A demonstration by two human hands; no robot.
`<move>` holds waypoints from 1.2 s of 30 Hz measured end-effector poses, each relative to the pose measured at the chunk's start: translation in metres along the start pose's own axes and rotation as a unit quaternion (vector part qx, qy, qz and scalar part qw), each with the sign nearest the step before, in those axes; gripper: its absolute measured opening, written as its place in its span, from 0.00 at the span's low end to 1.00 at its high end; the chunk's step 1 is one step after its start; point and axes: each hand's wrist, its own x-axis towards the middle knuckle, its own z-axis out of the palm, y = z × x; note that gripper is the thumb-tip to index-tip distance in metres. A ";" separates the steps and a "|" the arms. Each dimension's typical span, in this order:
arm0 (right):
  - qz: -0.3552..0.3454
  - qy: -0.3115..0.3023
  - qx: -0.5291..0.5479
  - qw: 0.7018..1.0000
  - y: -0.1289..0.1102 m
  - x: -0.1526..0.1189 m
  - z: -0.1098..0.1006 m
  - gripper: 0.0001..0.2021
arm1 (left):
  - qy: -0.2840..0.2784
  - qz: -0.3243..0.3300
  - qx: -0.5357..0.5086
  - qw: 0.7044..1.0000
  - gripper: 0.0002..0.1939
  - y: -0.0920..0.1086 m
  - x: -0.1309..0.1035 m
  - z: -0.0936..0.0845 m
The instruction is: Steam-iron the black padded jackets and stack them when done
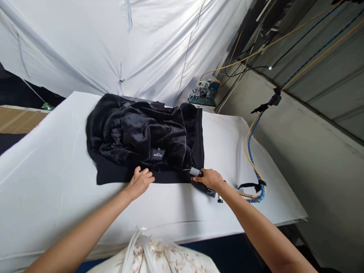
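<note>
A black plush garment [136, 132] with a smooth black border lies bunched on the white-covered table [159, 212]. Its small label [157, 154] reads GUESS, upside down. At the border's near edge, my left hand [140, 182] rests on the cloth with its fingers bent, pinching the edge. To the right, my right hand [209, 179] is wrapped round the handle of a dark iron [204, 187], which sits at the border's lower right part. A grey cylinder [195, 172] shows at the front of the handle.
A blue hose and yellow cord [250, 151] hang at the right and run down toward the iron. Behind the table stands a small green machine [202, 98]. A white sheet [93, 41] hangs at the back, and cardboard [19, 120] lies at far left.
</note>
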 end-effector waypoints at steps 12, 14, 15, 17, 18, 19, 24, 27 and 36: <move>-0.075 -0.008 -0.003 0.997 -0.016 0.007 0.003 0.26 | 0.019 0.008 0.021 1.000 0.13 0.030 0.019 0.017; -0.074 -0.002 -0.006 0.997 -0.013 0.011 0.001 0.26 | 0.040 -0.001 0.019 0.999 0.13 0.029 0.019 0.018; -0.072 0.002 -0.010 0.997 -0.009 0.013 -0.001 0.26 | 0.050 -0.003 0.019 0.999 0.13 0.028 0.018 0.018; -0.061 0.010 -0.018 0.998 0.005 0.017 -0.004 0.26 | 0.061 -0.002 0.017 0.998 0.13 0.028 0.015 0.019; -0.054 0.013 -0.021 0.998 0.014 0.019 -0.005 0.26 | 0.064 -0.004 0.015 0.998 0.12 0.028 0.012 0.020; -0.045 0.015 -0.021 0.999 0.023 0.020 -0.007 0.25 | 0.066 -0.007 0.013 0.998 0.12 0.029 0.010 0.020; -0.001 0.020 0.008 1.000 0.061 0.026 -0.009 0.24 | 0.048 -0.054 0.028 0.997 0.13 0.045 0.009 0.018; -0.008 0.016 0.020 1.000 0.069 0.024 -0.007 0.25 | 0.037 -0.046 0.034 0.998 0.11 0.065 0.025 0.016; -0.057 -0.002 0.032 0.998 0.074 0.013 0.010 0.25 | -0.023 -0.001 0.024 0.999 0.09 0.102 0.071 0.034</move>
